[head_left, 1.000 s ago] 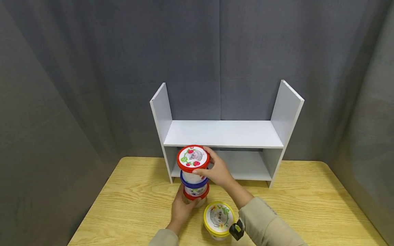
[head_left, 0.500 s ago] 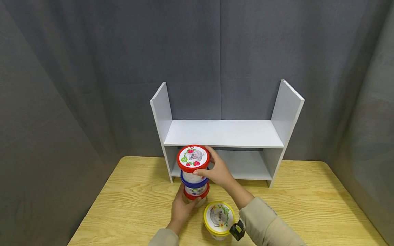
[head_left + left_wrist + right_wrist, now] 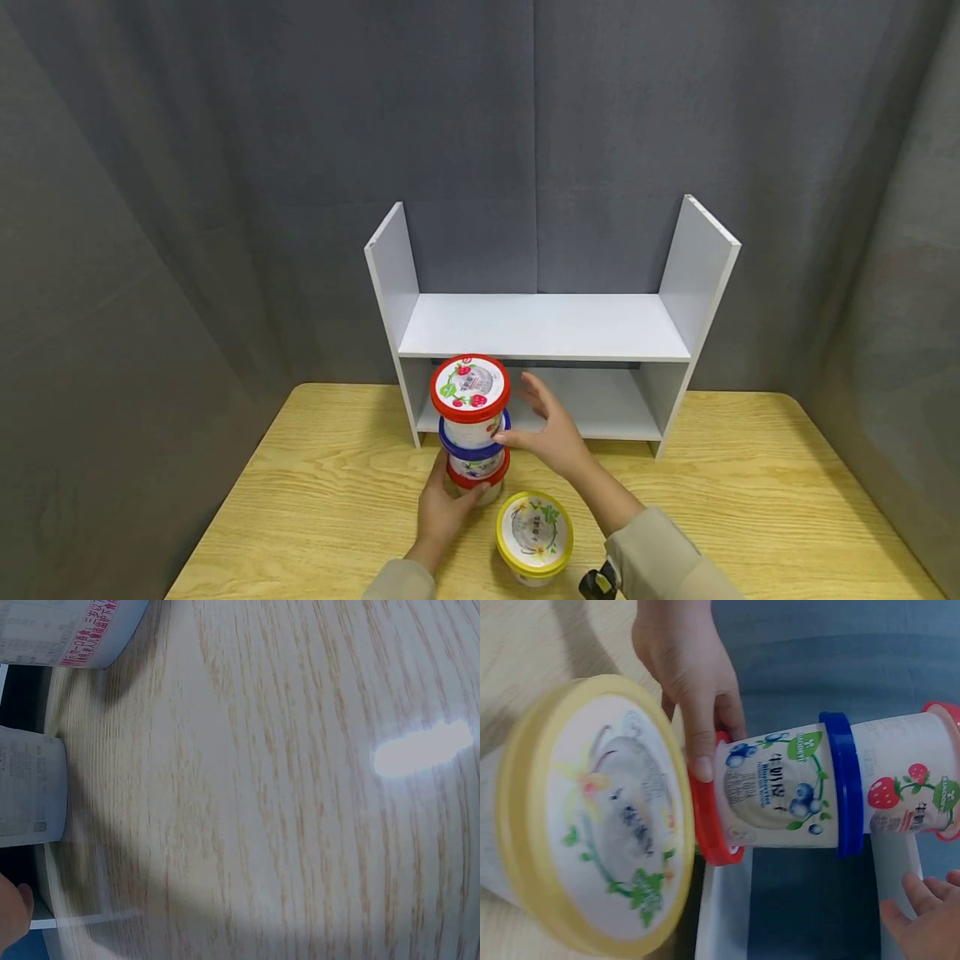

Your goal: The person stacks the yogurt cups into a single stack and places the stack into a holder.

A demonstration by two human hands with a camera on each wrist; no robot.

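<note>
Three paper tubs stand stacked near the shelf's left front. At the bottom is a red-lidded tub point(image 3: 491, 493). Above it sits a blue-lidded tub point(image 3: 780, 791) with blueberries printed on it. The top one is a red-lidded strawberry tub point(image 3: 471, 387). My left hand point(image 3: 441, 510) grips the bottom tub around its lid, thumb on the right side. Right of the stack, my right hand point(image 3: 553, 437) has its thumb and fingers spread; its thumb tip is close to the top tub. A yellow-lidded tub point(image 3: 534, 535) stands on the table below my right forearm.
A white two-level shelf point(image 3: 543, 325) with tall side panels stands at the back of the wooden table point(image 3: 322, 500). Grey curtains point(image 3: 480, 150) hang behind and on both sides. The stack is just before the shelf's lower level.
My right hand has let go of the top strawberry tub and moved a little right, its fingers spreading. The left hand and the stack keep their place.
</note>
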